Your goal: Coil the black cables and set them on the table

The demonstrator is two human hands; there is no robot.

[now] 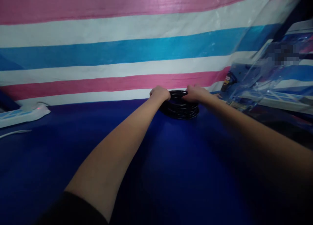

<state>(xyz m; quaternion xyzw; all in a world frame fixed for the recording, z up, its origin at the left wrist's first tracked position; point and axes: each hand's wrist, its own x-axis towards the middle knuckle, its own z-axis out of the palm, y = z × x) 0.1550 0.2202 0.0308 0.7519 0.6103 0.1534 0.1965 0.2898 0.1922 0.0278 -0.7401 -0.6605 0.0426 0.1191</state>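
A coil of black cable (182, 110) rests on the dark blue tabletop (176, 159), close to the striped sheet at the back. My left hand (160, 93) is closed over the coil's left side, its fingers curled and partly hidden behind the wrist. On the opposite side my right hand (195, 93) grips the coil's upper right edge, with the thumb reaching inside the ring. Both arms are stretched far forward. The fingertips of both hands are out of sight behind the loops.
A pink, white and blue striped sheet (110, 55) hangs behind the table. To the left lie a white power strip (24, 115) and a white cord (17, 132). On the right are clear plastic wrapping (254, 84) and a blue item with a cartoon figure (230, 81).
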